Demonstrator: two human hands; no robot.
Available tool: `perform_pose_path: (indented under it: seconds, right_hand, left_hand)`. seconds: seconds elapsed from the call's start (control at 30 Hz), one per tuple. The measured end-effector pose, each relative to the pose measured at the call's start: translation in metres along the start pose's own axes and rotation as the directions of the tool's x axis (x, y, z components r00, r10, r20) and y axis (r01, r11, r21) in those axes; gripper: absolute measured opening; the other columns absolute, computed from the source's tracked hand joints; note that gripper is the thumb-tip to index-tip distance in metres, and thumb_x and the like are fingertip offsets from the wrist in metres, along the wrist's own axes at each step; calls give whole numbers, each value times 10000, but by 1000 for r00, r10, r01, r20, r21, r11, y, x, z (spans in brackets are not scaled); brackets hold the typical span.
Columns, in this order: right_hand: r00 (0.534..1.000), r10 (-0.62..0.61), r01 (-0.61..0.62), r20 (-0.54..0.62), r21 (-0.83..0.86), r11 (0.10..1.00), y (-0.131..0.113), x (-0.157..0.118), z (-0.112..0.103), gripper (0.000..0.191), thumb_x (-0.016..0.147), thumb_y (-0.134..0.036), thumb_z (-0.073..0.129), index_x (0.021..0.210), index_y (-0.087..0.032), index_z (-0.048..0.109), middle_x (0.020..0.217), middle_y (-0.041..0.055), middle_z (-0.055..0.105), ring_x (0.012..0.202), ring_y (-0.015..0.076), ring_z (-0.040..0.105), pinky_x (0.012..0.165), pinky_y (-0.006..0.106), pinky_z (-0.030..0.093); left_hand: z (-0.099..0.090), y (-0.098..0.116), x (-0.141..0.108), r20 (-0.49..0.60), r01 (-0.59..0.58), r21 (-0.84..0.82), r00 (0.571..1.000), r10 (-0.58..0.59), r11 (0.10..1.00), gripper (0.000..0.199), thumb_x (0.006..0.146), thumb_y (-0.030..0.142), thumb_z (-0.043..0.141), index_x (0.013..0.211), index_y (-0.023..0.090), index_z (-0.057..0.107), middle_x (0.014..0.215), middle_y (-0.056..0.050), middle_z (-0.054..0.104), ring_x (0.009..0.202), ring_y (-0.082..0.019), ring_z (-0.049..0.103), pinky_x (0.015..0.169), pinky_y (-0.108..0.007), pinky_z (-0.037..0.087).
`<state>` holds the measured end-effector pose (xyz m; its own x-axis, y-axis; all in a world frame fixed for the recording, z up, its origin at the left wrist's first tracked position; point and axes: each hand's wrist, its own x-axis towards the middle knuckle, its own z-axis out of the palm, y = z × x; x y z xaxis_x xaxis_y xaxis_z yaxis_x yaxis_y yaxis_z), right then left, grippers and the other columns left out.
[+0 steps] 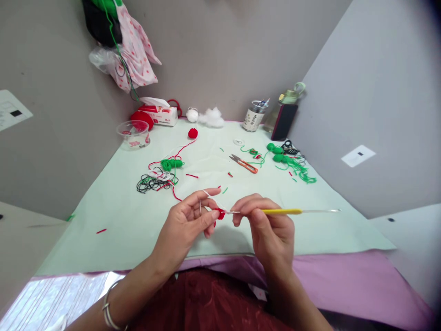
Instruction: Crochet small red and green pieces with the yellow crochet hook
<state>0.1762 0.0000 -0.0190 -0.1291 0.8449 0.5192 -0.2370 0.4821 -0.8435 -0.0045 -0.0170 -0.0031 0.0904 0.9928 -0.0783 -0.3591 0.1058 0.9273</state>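
Note:
Between thumb and fingers, my left hand (pixel 191 216) pinches a small red crochet piece (pixel 220 213). White yarn (pixel 215 201) runs over its raised index finger down to the piece. My right hand (pixel 270 225) grips a crochet hook (pixel 282 212) with a yellow handle, held level, its metal tip at the red piece. The hook's other thin metal end points right. Whether the tip is inside a stitch is too small to tell. Red yarn (pixel 177 195) trails on the table behind my left hand.
Orange-handled thread snips (pixel 244 163) lie mid-table. Tangled black yarn (pixel 148 183) and a green yarn bundle (pixel 171 164) lie left; green crochet pieces (pixel 278 154) lie right. Behind stand a plastic tub (pixel 134 138), tissue box (pixel 160 115), red ball (pixel 193 133), pen cup (pixel 254 117) and phone (pixel 284 122).

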Motion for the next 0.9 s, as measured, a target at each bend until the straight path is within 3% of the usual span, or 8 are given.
perform_pose_path:
  seconds: [0.1,0.33,0.67,0.9]
  right_hand:
    - [999,-39,41,16,-104,994,-4,-1,0,226,1089,-201,556,1006,-223,765,894,34,734,816,172,684,762,340,538]
    - [990,-136,143,48,-252,957,-10,0,3,239,1083,-160,540,1010,-226,757,890,19,738,877,168,690,797,328,539]
    - [961,-212,271,177,-458,847,-11,-5,0,232,1048,-86,557,1086,-228,737,988,37,785,964,174,717,849,309,571]
    - [971,-234,234,50,-397,888,-8,-8,0,222,1057,-128,571,1060,-237,765,932,33,780,953,191,725,834,332,572]
  left_hand:
    - [1,-1,-1,19,16,-29,1000,-15,999,287,906,308,842,1190,289,810,857,49,700,596,-55,649,640,-199,536]
    - [-1,-4,-1,38,37,-42,999,-35,998,283,898,369,855,1173,319,807,908,50,694,774,-103,765,768,-214,574]
    - [4,2,-3,-22,6,8,1000,-6,1000,364,838,273,895,1185,252,788,830,39,700,783,-120,680,767,-240,560]
    - [2,5,-3,-18,-14,44,1000,14,999,341,856,276,875,1187,261,791,843,36,684,767,-109,634,737,-228,549]
